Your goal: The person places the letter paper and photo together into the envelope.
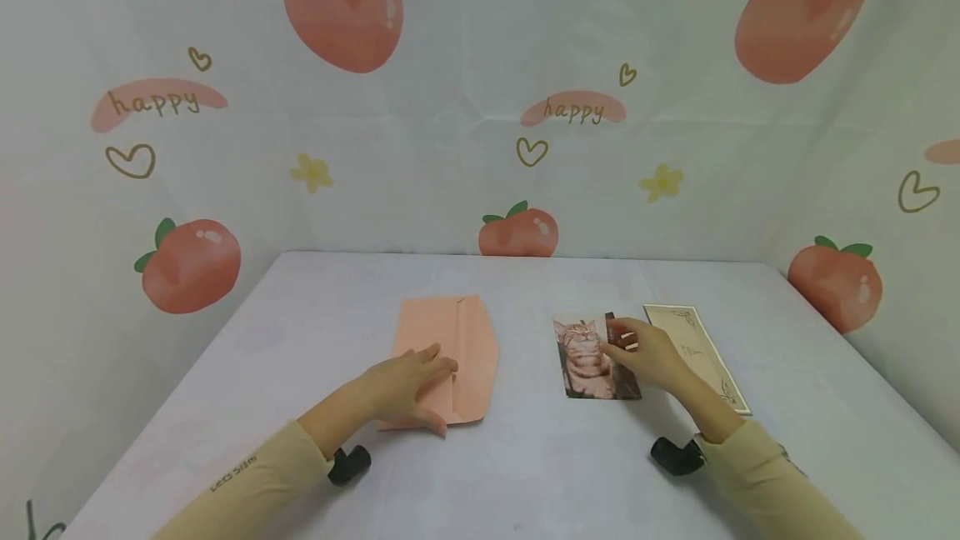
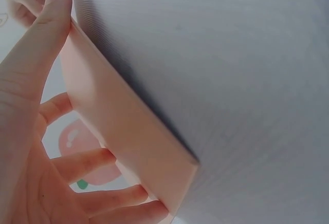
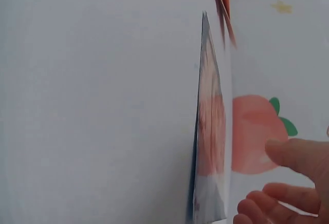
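Observation:
A peach-coloured envelope (image 1: 427, 323) lies on the table left of centre, its pointed flap unfolded toward the right. My left hand (image 1: 405, 386) rests on it with spread fingers, the thumb (image 2: 49, 34) at its near edge. Right of centre is a photo card (image 1: 583, 361) showing a striped cat with closed eyes. Over that card's right side reaches my right hand (image 1: 648, 352), fingers loosely bent. In the right wrist view the fingers (image 3: 295, 157) hang above the card (image 3: 211, 131) with a gap between, holding nothing.
A long cream card (image 1: 693, 340) with a dark decorated border lies slanted to the right, partly beneath my right hand and wrist in the head view. Behind the white table (image 1: 525, 482) hangs a cloth printed with peaches, hearts and "happy". Black wrist-worn devices (image 1: 350, 466) sit under both sleeves.

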Available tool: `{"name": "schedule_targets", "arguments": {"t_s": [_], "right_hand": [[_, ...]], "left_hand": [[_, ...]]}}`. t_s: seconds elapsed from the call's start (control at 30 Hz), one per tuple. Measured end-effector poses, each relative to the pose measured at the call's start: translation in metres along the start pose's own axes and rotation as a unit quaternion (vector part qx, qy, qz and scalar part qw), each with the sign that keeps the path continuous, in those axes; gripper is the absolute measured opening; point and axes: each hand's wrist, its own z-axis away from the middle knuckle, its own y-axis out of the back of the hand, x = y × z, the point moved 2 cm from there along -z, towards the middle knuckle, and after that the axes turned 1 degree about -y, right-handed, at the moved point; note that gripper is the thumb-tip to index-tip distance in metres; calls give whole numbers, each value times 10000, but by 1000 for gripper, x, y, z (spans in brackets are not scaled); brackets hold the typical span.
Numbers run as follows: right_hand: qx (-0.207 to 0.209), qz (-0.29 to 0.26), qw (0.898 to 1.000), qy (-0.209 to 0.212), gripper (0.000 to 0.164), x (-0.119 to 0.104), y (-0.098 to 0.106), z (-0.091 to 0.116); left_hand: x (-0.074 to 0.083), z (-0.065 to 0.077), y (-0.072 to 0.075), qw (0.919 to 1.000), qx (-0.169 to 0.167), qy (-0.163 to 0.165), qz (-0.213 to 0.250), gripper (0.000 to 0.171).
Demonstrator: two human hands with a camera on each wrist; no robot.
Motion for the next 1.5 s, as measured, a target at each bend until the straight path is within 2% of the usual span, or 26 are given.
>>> {"name": "schedule_targets", "arguments": {"t_s": [0.5,0.87,1.5], "right_hand": [[-342,122,9919,-1219,40,24,3,-3],[-530,-1,9893,-1362,38,28,0,-7],[-554,-323,9878,-1419,31,27,1,-8]], "left_hand": [[0,1,0,10000,-48,45,-26,83],[1,2,1,10000,-48,46,18,83],[1,1,1,9999,-85,69,4,82]]}}
